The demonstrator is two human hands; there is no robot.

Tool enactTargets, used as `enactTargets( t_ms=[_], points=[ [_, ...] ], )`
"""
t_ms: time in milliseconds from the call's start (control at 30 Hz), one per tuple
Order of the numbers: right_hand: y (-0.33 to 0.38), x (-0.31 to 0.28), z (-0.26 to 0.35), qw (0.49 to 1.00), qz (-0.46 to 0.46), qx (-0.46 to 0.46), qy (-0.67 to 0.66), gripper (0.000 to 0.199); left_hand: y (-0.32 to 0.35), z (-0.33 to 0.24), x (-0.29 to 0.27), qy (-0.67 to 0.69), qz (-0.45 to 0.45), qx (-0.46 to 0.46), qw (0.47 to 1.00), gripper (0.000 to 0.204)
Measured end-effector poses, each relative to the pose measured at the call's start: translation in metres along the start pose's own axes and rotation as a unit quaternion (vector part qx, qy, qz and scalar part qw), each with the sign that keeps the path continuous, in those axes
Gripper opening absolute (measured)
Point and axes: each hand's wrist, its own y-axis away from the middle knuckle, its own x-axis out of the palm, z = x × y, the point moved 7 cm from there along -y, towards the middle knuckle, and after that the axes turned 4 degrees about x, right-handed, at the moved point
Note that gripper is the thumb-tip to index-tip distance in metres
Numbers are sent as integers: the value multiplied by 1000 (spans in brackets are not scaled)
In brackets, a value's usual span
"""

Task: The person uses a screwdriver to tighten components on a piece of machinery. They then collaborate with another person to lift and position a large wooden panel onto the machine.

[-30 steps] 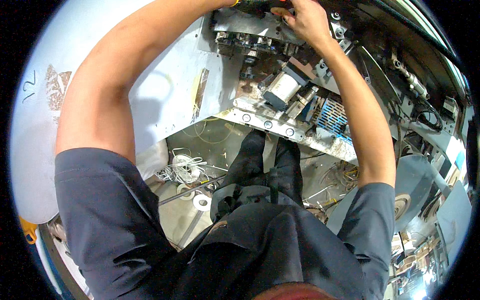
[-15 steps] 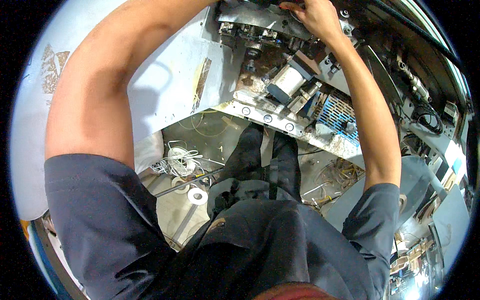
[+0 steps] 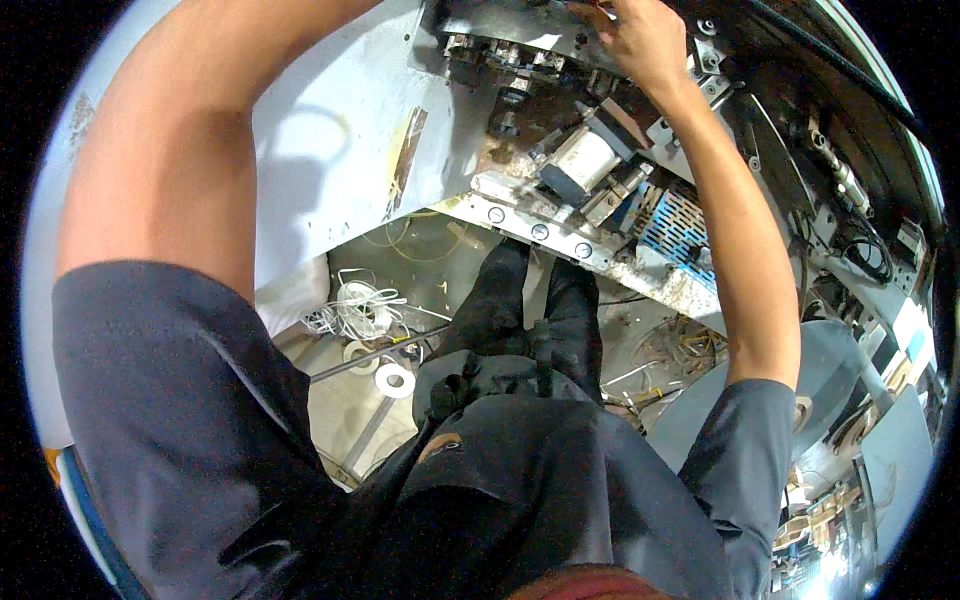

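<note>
My left arm (image 3: 165, 170) reaches up past the top edge, so my left hand is out of sight. At the top, my right hand (image 3: 645, 48) is over the dark metal part of a machine (image 3: 520, 25). Its thumb and fingers are bent together, and what they hold, if anything, is hidden. Just below sits a row of small metal fittings (image 3: 505, 60). A silver and black cylinder block (image 3: 580, 165) is mounted lower, beside a blue slotted panel (image 3: 675, 230).
A pale panel (image 3: 330, 200) fills the left side. A white rail with round gauges (image 3: 540, 232) runs across the machine's near edge. Tangled white cable (image 3: 365, 310) and a white roll (image 3: 395, 380) lie low at left. A pneumatic cylinder (image 3: 840, 175) is at right.
My left arm has shifted left and farther up, taking its hand fully beyond the frame. My right hand has moved slightly right and down. The view has shifted a little.
</note>
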Motion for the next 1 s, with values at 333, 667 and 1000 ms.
enactTargets(
  t_ms=[333,667,1000],
  points=[
    [-2,-5,2,994,-79,-69,-3,30,9,0,1,4,8,-17,1000,46],
    [-5,-4,0,999,-49,-7,5,34,16,3,3,8,-4,-26,1000,48],
    [1,-15,7,994,-85,-67,-3,40,28,-6,-14,-2,-10,-41,999,50]
  ],
)
